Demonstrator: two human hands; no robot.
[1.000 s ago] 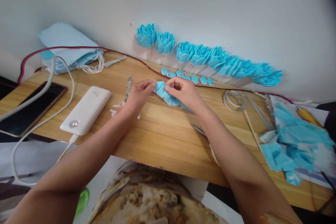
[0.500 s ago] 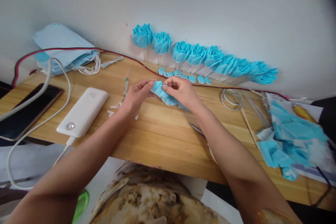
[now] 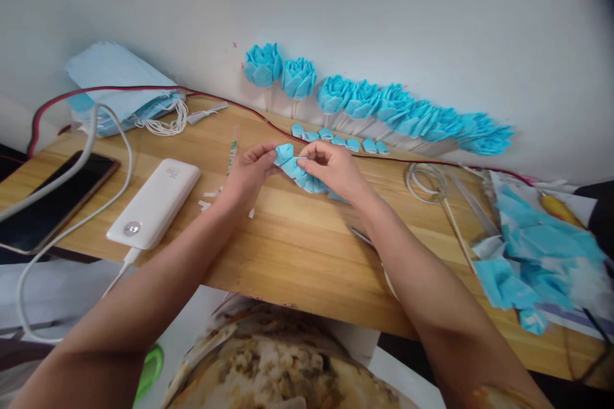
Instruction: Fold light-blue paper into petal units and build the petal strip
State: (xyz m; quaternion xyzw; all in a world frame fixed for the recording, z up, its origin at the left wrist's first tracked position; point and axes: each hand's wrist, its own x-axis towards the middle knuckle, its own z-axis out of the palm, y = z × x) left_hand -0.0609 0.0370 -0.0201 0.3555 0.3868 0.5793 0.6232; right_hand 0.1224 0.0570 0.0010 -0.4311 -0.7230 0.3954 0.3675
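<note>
Both hands meet over the middle of a wooden table [image 3: 297,249]. My left hand [image 3: 248,174] pinches the left end of a strip of folded blue petals [image 3: 293,167]. My right hand [image 3: 334,169] pinches the same strip a little further right, fingers curled on it. The strip trails down to the table under my right palm. Behind the hands lies a row of small loose blue petals [image 3: 338,139], and several finished blue flowers [image 3: 369,102] lean against the white wall.
A white power bank [image 3: 156,202] with a cable lies left of my hands, a dark phone [image 3: 50,199] further left. A stack of blue face masks [image 3: 119,86] sits at the back left. A coil of wire [image 3: 426,182], thin sticks and blue scraps [image 3: 537,255] are on the right.
The hands have stayed on the blue petal strip, with only small finger shifts; its left end now stands a bit higher between the fingers. The view has drifted slightly.
</note>
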